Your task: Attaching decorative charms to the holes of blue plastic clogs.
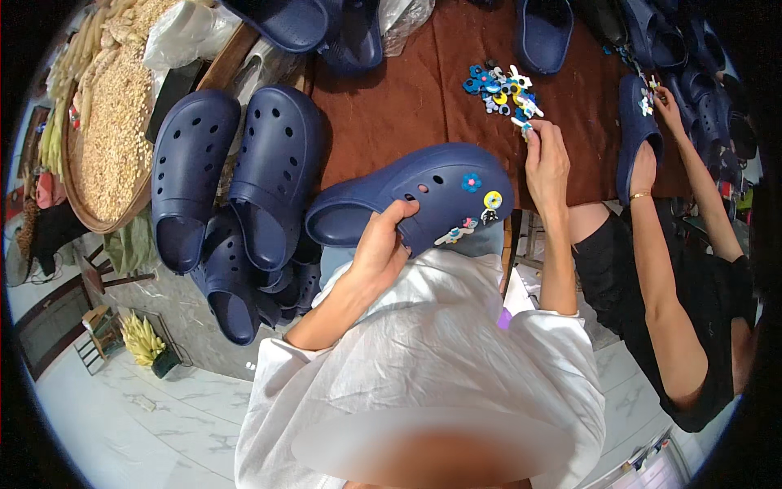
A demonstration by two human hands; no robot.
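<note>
My left hand [380, 251] grips a navy blue clog [444, 167] by its side, thumb on the upper. The clog lies sideways in front of me, toe to the right. Fixed in its holes are a blue flower charm [471, 182], a yellow round charm [493, 200] and small white figure charms [454, 235]. Up and right of the clog, my right hand [547, 167] is closed, pinching a small white and blue charm [523, 125] at the fingertips. It is beside a pile of mixed charms [495, 85] on the brown cloth [383, 114].
Two navy clogs [275, 163] stand at the left, with more stacked beneath. Other clogs [544, 37] lie along the far edge. A round tray of grain [114, 138] is at far left. On the right, a co-worker's hands [643, 167] hold another clog [638, 130].
</note>
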